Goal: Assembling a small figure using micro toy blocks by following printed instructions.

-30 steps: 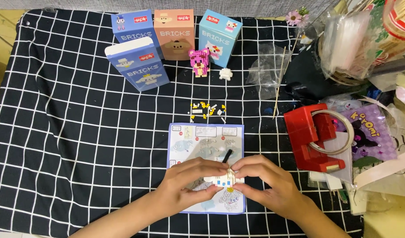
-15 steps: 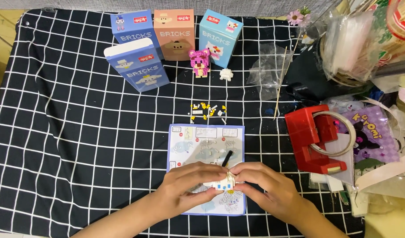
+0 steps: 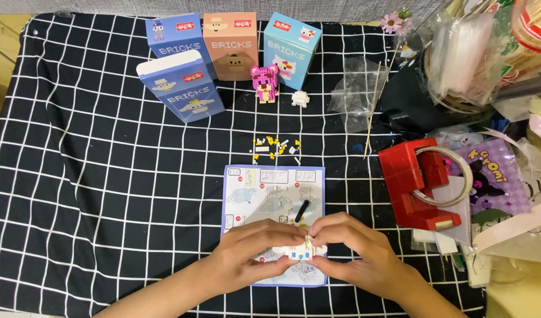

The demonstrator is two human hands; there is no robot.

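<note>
A small white brick figure (image 3: 300,252) with blue bits is held over a printed instruction sheet (image 3: 274,188). My left hand (image 3: 255,253) grips its left side and my right hand (image 3: 358,253) grips its right side, thumbs pressing on top. A short black tool (image 3: 301,210) lies on the sheet just above my fingers. Loose yellow, white and black bricks (image 3: 275,148) are scattered beyond the sheet.
Several toy brick boxes (image 3: 182,82) stand at the back with a pink brick figure (image 3: 265,83) and a small white one (image 3: 300,98). A red tape dispenser (image 3: 420,182), a clear bag (image 3: 356,91) and clutter fill the right side. A black checked cloth (image 3: 93,194) covers the table.
Both hands have shifted slightly on the white figure, with the fingers closing tighter over its top. Nothing else has moved.
</note>
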